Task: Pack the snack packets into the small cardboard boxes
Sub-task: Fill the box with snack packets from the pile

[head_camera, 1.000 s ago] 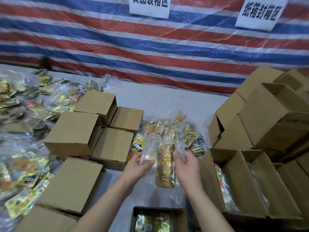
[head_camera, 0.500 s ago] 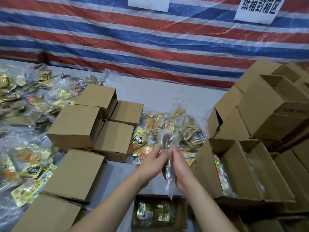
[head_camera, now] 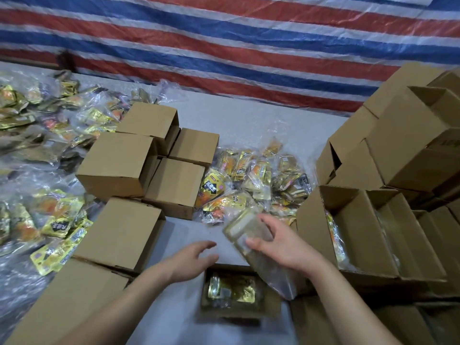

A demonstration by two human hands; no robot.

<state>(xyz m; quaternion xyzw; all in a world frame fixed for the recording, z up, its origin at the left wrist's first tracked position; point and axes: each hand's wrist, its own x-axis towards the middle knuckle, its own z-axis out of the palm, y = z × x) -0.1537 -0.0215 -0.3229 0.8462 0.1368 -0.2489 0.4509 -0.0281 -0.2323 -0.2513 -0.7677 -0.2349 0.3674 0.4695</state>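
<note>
The right hand (head_camera: pixel 281 245) pinches a clear plastic snack packet (head_camera: pixel 245 232) above the small open brown cardboard box (head_camera: pixel 239 293), the left hand (head_camera: pixel 191 260) hovers open-fingered beside it, and the slippery film may snag the box's rim

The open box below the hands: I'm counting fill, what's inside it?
The open box holds gold snack packets; their number and anything beneath them is hidden.

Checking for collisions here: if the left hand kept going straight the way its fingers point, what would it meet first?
Probably the clear packet gripped by the right hand. The left hand is open, fingers aimed up-right across bare table; depth is unclear.
</note>
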